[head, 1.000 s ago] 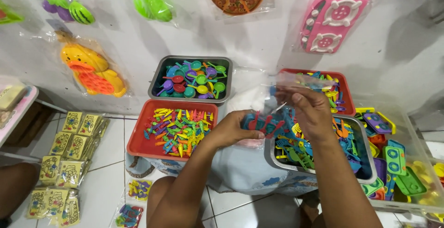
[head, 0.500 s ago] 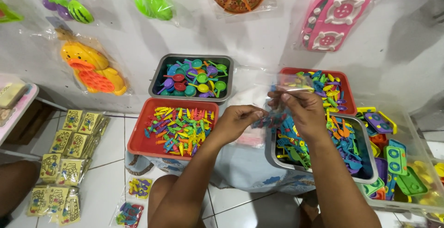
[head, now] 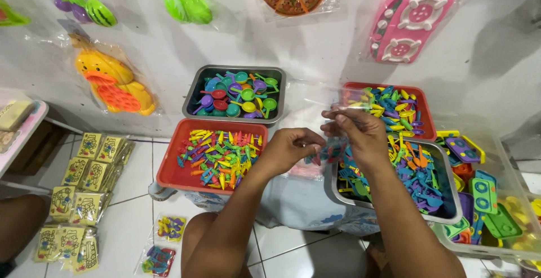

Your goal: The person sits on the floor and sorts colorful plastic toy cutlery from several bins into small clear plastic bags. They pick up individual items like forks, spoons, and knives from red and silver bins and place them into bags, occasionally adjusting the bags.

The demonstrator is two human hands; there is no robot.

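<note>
Since a second ago I've lifted the clear plastic bag (head: 332, 100) higher above the right steel tray (head: 338, 190); left hand (head: 293, 148) and right hand (head: 355, 131) each pinch its mouth, toys inside.

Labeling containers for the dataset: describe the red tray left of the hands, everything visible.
The red tray is a shallow rectangular plastic-looking bin with a raised rim. It sits level in front of a grey metal tray, holding a heap of small multicoloured plastic toy utensils. The left hand hovers by its right edge; whether they touch cannot be told.
</note>
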